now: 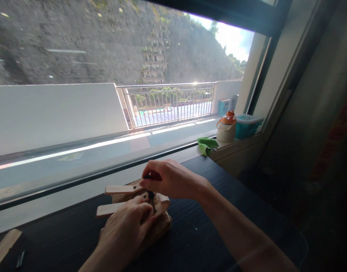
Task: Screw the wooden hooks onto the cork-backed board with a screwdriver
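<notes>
Head view: right hand (173,179), grip tight on one tool (151,195); left hand (124,223), grip unclear, on one of two wooden strips (109,209)

At seven o'clock, the left hand (125,221) is covering part of the lower wooden strip (108,210); at six, the right hand (173,180) is hiding part of the dark tool (151,195). Over at eight, the left edge is cutting off a plank (6,246)! Around five, a pale speck (196,228) is proving too small to identify.
</notes>
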{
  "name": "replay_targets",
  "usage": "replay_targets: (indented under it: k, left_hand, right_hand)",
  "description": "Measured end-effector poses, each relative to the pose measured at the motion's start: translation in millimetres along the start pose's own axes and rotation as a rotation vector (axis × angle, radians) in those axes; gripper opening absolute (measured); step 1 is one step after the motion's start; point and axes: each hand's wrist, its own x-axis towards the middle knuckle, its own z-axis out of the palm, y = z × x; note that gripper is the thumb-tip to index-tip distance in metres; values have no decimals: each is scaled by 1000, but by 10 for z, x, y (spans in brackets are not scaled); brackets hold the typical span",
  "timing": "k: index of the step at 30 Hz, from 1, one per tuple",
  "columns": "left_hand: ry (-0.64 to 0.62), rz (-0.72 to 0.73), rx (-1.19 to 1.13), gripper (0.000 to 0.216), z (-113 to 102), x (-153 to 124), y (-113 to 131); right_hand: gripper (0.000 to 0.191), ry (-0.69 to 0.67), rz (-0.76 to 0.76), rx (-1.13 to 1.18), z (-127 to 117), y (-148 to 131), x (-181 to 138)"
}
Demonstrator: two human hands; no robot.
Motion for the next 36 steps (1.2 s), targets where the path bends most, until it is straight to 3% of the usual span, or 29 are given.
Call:
replay_targets:
  k: [7,16,26,36]
  left_hand:
    - [0,6,10,32,6,-7,-17]
    - [-11,-14,17,27,-2,10,1]
    - [-1,-6,13,31,-17,-21,5]
    - [-7,-2,0,27,-11,-1,-4]
  right_hand:
    - [21,-69,-77,45,6,17,6]
    - [23,-26,16,-22,17,78,33]
    - [23,-118,-70,-42,-54,-78,-41]
    - [27,-22,11,-119,6,50,15]
